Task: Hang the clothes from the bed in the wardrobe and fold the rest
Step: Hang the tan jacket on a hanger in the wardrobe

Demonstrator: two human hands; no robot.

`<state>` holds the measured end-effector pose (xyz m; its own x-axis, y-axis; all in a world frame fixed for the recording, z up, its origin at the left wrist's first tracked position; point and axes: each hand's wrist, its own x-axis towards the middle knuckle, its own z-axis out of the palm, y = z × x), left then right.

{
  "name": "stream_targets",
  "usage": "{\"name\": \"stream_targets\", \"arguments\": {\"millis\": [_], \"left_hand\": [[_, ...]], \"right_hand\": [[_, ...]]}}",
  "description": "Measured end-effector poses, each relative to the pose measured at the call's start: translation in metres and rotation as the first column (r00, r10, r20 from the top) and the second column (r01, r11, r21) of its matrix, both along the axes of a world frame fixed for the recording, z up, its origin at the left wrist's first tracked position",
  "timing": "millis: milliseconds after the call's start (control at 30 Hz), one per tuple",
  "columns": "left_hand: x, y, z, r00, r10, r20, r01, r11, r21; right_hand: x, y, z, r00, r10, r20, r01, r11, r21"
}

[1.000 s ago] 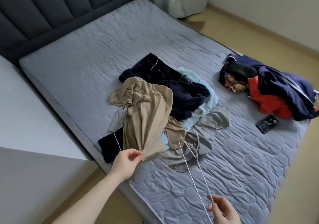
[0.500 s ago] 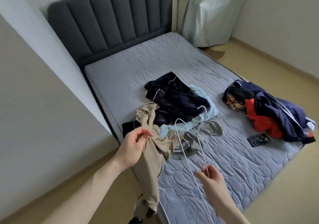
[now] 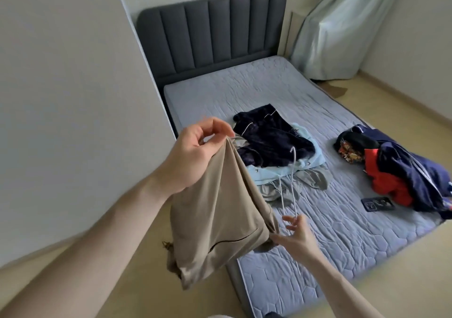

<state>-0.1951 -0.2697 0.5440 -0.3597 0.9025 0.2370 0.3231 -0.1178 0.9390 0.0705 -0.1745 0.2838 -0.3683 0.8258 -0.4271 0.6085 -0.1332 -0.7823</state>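
The left hand (image 3: 195, 151) is up in the air, by the left edge of the bed. Its thumb and fingers pinch the top edge of a tan garment (image 3: 217, 215). The tan cloth hangs down from that pinch, past the near left corner of the mattress (image 3: 244, 92), and its bottom end dangles over the floor.

The right hand (image 3: 297, 234) is lower, over the near part of the mattress. Its fingers are spread, with the thin white wire hanger (image 3: 291, 188) running through them (how firmly they close on the wire cannot be told). The thumb side of this hand touches the lower corner of the tan garment. The hanger's hook points up and away, toward the middle of the bed.

Behind the hands, in the middle of the mattress, sits a heap of clothes. A dark navy garment (image 3: 271, 139) with white piping lies on top. A light blue cloth (image 3: 310, 161) with small stars lies under it, and a gray garment (image 3: 313, 178) sticks out at the near side.

By the right edge of the mattress is a second pile (image 3: 396, 168), with red, navy and patterned cloth. A dark phone (image 3: 378, 204) lies flat just in front of that pile, near the right edge.
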Motion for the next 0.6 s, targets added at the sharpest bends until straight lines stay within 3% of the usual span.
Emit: {"name": "stream_targets", "arguments": {"millis": [133,300,500,600], "left_hand": [[0.000,-0.044,0.032,0.996,-0.084,-0.029,0.085,0.996,0.036],[-0.010,-0.088,0.051,0.991,-0.099,-0.092,0.101,0.995,0.018],[-0.028,-0.123,0.064,0.998,0.062,0.016,-0.062,0.997,0.036],[-0.035,-0.136,0.071,0.938,0.271,0.216,-0.282,0.959,0.019]], "right_hand": [[-0.016,-0.024,-0.008,0.994,-0.012,0.107,0.011,1.000,0.009],[-0.050,-0.049,0.000,0.994,-0.049,0.102,0.043,0.997,0.058],[-0.082,-0.087,0.044,0.992,-0.019,-0.126,0.040,0.985,0.169],[-0.086,-0.097,0.081,0.984,0.012,-0.180,0.037,0.964,0.264]]}}
